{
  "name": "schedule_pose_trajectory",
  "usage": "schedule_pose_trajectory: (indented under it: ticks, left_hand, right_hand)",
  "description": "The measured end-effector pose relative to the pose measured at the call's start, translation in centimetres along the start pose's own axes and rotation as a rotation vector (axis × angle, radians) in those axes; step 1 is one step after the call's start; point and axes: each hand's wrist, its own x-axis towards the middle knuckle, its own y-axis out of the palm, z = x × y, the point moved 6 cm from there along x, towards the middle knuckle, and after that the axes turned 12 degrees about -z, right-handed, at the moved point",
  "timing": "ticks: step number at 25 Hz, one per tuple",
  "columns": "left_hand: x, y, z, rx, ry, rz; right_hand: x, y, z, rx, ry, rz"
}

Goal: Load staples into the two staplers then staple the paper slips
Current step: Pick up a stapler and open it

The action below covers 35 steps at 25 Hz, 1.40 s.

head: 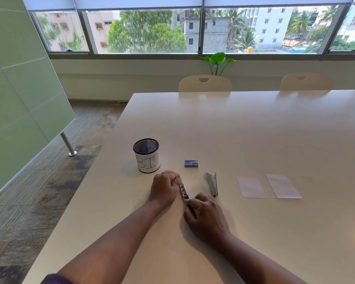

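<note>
A small metal stapler (pixel 183 189) lies on the white table (pixel 244 130) between my hands. My left hand (pixel 164 187) grips its far end. My right hand (pixel 205 215) pinches its near end, fingers curled over it. A second metal stapler (pixel 212 183) lies untouched just to the right. A small blue staple box (pixel 191 163) rests behind the two staplers. Two white paper slips (pixel 250 187) (pixel 282 185) lie side by side further right.
A black mesh cup (pixel 146 155) with a white label marked "BIN" stands left of the staple box. The table's left edge runs close to the cup. Two white chairs (pixel 205 83) (pixel 306 82) are tucked in at the far side.
</note>
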Motion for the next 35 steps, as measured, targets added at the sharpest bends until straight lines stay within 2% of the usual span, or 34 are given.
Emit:
schedule_pose_trajectory:
  ticks: [4, 8, 11, 16, 20, 24, 30, 35]
  left_hand:
    - [-0.3, 0.6, -0.1, 0.025, 0.042, 0.087]
    - [-0.5, 0.9, 0.4, 0.029, -0.031, 0.118]
    - [-0.4, 1.1, 0.9, 0.027, -0.065, 0.127]
    - [-0.4, 1.1, 1.0, 0.028, -0.078, 0.127]
    - [-0.5, 1.2, 1.1, 0.033, -0.098, 0.128]
    - [-0.6, 1.2, 1.0, 0.048, -0.112, 0.112]
    - [-0.8, 1.3, 0.7, 0.072, -0.105, 0.079]
    - [-0.8, 1.3, 0.8, 0.096, -0.090, 0.071]
  right_hand:
    - [0.8, 0.5, 0.0, -0.018, 0.025, 0.083]
    - [3.2, 1.7, -0.3, -0.157, 0.072, 0.379]
    - [5.1, 2.3, -0.2, -0.119, 0.150, 0.553]
    - [6.1, 2.7, -0.2, -0.030, 0.200, 0.669]
    - [6.0, 2.6, -0.5, 0.026, 0.217, 0.634]
    - [5.5, 2.4, -0.9, 0.021, 0.186, 0.535]
    - [5.3, 1.8, -0.6, 0.161, 0.132, 0.375]
    - [4.1, 1.1, -0.9, 0.267, 0.177, 0.233]
